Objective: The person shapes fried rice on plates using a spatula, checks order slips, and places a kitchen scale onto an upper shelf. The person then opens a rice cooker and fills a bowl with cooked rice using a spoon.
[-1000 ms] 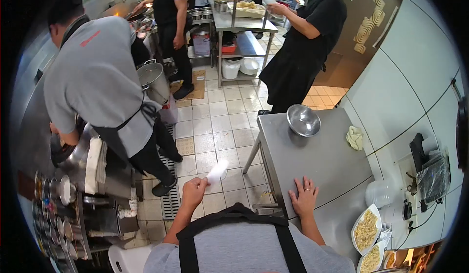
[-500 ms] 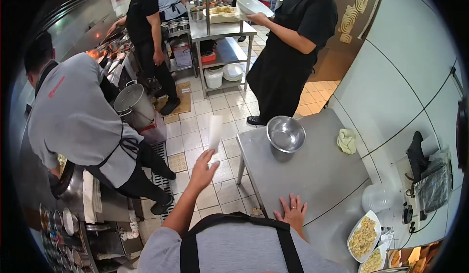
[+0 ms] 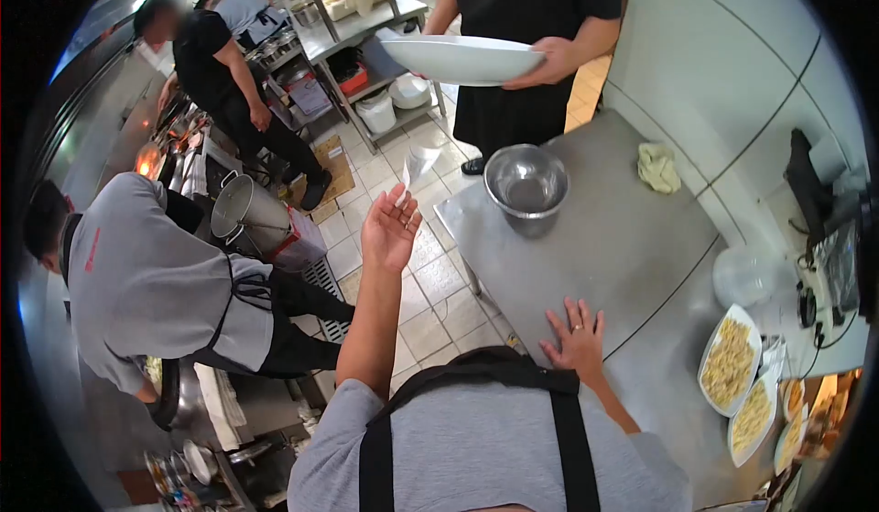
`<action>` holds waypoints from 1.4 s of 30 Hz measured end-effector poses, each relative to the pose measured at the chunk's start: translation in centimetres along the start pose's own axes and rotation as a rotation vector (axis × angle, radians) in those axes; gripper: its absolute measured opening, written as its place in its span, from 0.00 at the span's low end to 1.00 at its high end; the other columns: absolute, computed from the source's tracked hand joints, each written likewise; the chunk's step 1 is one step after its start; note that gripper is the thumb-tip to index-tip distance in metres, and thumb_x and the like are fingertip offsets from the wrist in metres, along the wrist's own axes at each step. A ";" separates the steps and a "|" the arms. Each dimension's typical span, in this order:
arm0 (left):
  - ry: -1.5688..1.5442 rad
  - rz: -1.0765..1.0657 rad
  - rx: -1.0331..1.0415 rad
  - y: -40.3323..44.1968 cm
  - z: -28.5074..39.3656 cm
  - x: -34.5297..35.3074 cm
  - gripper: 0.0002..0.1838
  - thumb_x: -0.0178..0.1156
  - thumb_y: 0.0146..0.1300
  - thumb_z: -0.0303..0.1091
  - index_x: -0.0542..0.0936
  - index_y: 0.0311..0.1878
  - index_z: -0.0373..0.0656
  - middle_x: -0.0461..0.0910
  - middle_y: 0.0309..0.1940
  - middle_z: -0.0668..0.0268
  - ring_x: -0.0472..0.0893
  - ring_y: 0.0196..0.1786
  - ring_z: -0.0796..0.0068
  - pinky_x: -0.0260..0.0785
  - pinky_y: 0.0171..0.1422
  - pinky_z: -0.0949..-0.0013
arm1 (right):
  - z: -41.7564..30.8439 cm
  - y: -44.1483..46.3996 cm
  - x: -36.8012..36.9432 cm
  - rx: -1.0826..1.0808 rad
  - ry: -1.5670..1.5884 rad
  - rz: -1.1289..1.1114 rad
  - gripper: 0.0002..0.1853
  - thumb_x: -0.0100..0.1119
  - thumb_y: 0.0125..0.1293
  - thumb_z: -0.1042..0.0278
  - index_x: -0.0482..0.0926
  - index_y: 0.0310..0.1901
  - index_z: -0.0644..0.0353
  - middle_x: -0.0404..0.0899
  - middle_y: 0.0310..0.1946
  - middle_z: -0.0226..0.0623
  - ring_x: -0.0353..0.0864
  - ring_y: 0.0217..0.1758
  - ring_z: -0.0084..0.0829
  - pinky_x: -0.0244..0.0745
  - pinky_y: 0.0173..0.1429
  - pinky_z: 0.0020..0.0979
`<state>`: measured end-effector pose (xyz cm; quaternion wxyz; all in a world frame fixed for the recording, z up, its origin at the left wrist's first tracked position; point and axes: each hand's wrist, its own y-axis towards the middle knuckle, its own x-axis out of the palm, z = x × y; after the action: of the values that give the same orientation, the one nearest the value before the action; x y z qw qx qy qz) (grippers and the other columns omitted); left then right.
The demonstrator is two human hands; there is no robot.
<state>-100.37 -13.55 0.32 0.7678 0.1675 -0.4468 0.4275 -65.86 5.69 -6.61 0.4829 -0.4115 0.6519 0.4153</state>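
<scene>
My left hand (image 3: 392, 228) is raised over the floor, palm up, its fingers closed on a thin white slip (image 3: 420, 164) that looks like paper. My right hand (image 3: 578, 340) lies flat with spread fingers on the steel table (image 3: 604, 228), holding nothing. Farther along the table, near its left edge, stands an empty metal bowl (image 3: 526, 182). Beyond the bowl a person in black (image 3: 522, 8) holds a large white dish (image 3: 464, 59) with both hands. A crumpled pale cloth (image 3: 658, 168) lies by the wall.
Dishes of food (image 3: 730, 362) and stacked clear containers (image 3: 743, 275) are at the right. On the left, a person in grey (image 3: 174, 274) bends over a counter near a large pot (image 3: 247, 212). Another person in black (image 3: 220, 72) stands by the stove, where a flame (image 3: 148, 159) shows.
My left hand has reached farther forward with the white slip and turned palm up. The person with the dish has come closer to the table. My view has shifted.
</scene>
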 end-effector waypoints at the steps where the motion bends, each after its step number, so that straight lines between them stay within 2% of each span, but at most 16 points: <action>1: -0.025 -0.029 -0.012 0.3 0.3 -0.1 0.17 0.48 0.67 0.41 0.78 0.48 0.39 0.80 0.39 0.63 0.79 0.44 0.67 0.71 0.50 0.63 | 0.0 0.1 0.0 0.000 -0.002 -0.001 0.30 0.57 0.56 0.44 0.70 0.61 0.41 0.61 0.65 0.42 0.56 0.69 0.47 0.46 0.66 0.62; 5: -0.049 0.035 -0.032 -0.5 0.1 0.8 0.17 0.47 0.67 0.43 0.77 0.48 0.40 0.80 0.38 0.64 0.78 0.43 0.69 0.71 0.49 0.64 | -0.6 0.0 -0.5 0.011 0.018 -0.024 0.29 0.56 0.58 0.45 0.69 0.62 0.41 0.60 0.65 0.42 0.55 0.69 0.47 0.45 0.67 0.61; 17: -0.096 -0.038 -0.111 1.5 -1.9 0.8 0.19 0.47 0.67 0.42 0.76 0.50 0.36 0.80 0.38 0.61 0.78 0.40 0.66 0.71 0.49 0.61 | -1.3 -0.4 -1.4 0.042 -0.004 -0.013 0.26 0.55 0.60 0.47 0.71 0.60 0.42 0.61 0.65 0.39 0.56 0.69 0.43 0.47 0.68 0.57; 20: -0.091 -0.089 -0.108 2.2 -1.9 1.2 0.20 0.47 0.67 0.42 0.75 0.51 0.35 0.80 0.39 0.60 0.78 0.41 0.65 0.71 0.49 0.61 | -1.1 -1.3 -0.5 0.049 0.064 0.095 0.24 0.56 0.60 0.52 0.72 0.58 0.45 0.64 0.63 0.40 0.59 0.67 0.42 0.50 0.68 0.53; 23: -0.110 -0.078 -0.091 2.2 -2.0 1.8 0.19 0.47 0.67 0.41 0.75 0.51 0.35 0.79 0.41 0.59 0.77 0.42 0.65 0.71 0.49 0.62 | -2.1 -4.1 0.2 0.169 0.113 0.236 0.21 0.59 0.57 0.60 0.74 0.54 0.50 0.67 0.60 0.41 0.64 0.64 0.40 0.55 0.66 0.47; 26: -0.102 -0.059 -0.095 1.1 -3.2 2.4 0.19 0.47 0.67 0.40 0.75 0.51 0.35 0.79 0.42 0.60 0.77 0.43 0.66 0.70 0.49 0.64 | -2.9 -10.5 -1.3 0.240 0.194 0.354 0.20 0.61 0.53 0.68 0.76 0.50 0.53 0.68 0.58 0.43 0.68 0.57 0.42 0.61 0.61 0.44; 27: -0.077 -0.037 -0.136 0.0 -4.0 3.2 0.17 0.48 0.67 0.39 0.75 0.51 0.37 0.79 0.41 0.62 0.77 0.43 0.67 0.70 0.48 0.65 | -2.7 -13.4 -1.5 0.341 0.146 0.376 0.20 0.61 0.52 0.70 0.77 0.50 0.53 0.68 0.58 0.44 0.69 0.55 0.43 0.63 0.59 0.43; 30: 0.011 -0.381 -0.314 -0.9 -9.5 -0.3 0.15 0.50 0.66 0.37 0.76 0.51 0.40 0.79 0.40 0.66 0.77 0.41 0.70 0.70 0.46 0.66 | -1.8 -23.7 -3.0 0.679 -0.126 0.450 0.19 0.60 0.51 0.74 0.78 0.48 0.54 0.69 0.56 0.46 0.71 0.49 0.45 0.66 0.55 0.41; 32: 0.217 -0.307 -0.398 -6.2 -14.6 0.0 0.14 0.52 0.65 0.36 0.76 0.50 0.42 0.79 0.39 0.69 0.77 0.40 0.75 0.70 0.43 0.69 | -0.7 -31.1 -2.4 0.934 -0.262 0.518 0.19 0.58 0.54 0.70 0.77 0.51 0.54 0.70 0.56 0.44 0.69 0.54 0.44 0.63 0.58 0.43; 33: 0.288 -0.290 -0.538 -8.9 -17.3 -0.3 0.12 0.53 0.65 0.37 0.77 0.49 0.43 0.79 0.37 0.70 0.76 0.38 0.78 0.69 0.41 0.72 | -0.8 -33.5 -2.3 0.996 -0.326 0.511 0.19 0.56 0.55 0.69 0.76 0.51 0.53 0.70 0.56 0.44 0.69 0.56 0.44 0.62 0.59 0.43; 34: 0.473 -0.349 -0.603 -12.3 -19.4 0.6 0.11 0.55 0.65 0.36 0.77 0.46 0.43 0.78 0.34 0.72 0.76 0.37 0.79 0.68 0.41 0.73 | -0.8 -35.3 -2.4 1.055 -0.393 0.505 0.19 0.54 0.57 0.67 0.76 0.52 0.53 0.70 0.56 0.43 0.68 0.58 0.44 0.60 0.60 0.44; 36: 0.542 -0.627 -0.804 -19.0 -22.0 0.6 0.12 0.53 0.66 0.37 0.77 0.47 0.42 0.77 0.35 0.71 0.75 0.36 0.79 0.67 0.42 0.76 | -1.1 -36.9 -2.2 1.150 -0.458 0.502 0.19 0.51 0.59 0.65 0.75 0.54 0.51 0.70 0.57 0.42 0.66 0.61 0.43 0.57 0.63 0.46; 38: 0.685 -0.815 -1.045 -24.3 -23.9 -0.5 0.13 0.55 0.65 0.37 0.77 0.49 0.41 0.78 0.36 0.71 0.75 0.35 0.81 0.68 0.41 0.75 | -1.1 -36.0 -1.7 1.240 -0.454 0.503 0.20 0.49 0.60 0.63 0.74 0.55 0.50 0.70 0.58 0.41 0.63 0.64 0.41 0.53 0.65 0.47; 40: 0.840 -1.215 -1.140 -27.7 -24.4 -1.1 0.15 0.55 0.65 0.38 0.77 0.51 0.40 0.79 0.36 0.68 0.76 0.36 0.79 0.69 0.42 0.74 | -0.8 -36.3 -1.1 1.268 -0.497 0.501 0.19 0.49 0.59 0.64 0.74 0.54 0.48 0.70 0.58 0.40 0.64 0.64 0.42 0.53 0.65 0.48; 42: 0.989 -1.397 -1.066 -29.3 -25.0 -2.8 0.16 0.55 0.64 0.39 0.77 0.51 0.41 0.80 0.36 0.66 0.78 0.37 0.77 0.70 0.44 0.73 | -0.9 -36.2 -1.1 1.274 -0.514 0.538 0.20 0.50 0.59 0.63 0.74 0.54 0.47 0.70 0.58 0.39 0.64 0.64 0.41 0.53 0.65 0.51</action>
<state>-63.83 -15.88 -11.93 0.9202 -0.1696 -0.0127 -0.3525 -32.01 -6.47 -10.61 0.6473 0.2330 0.7114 0.1437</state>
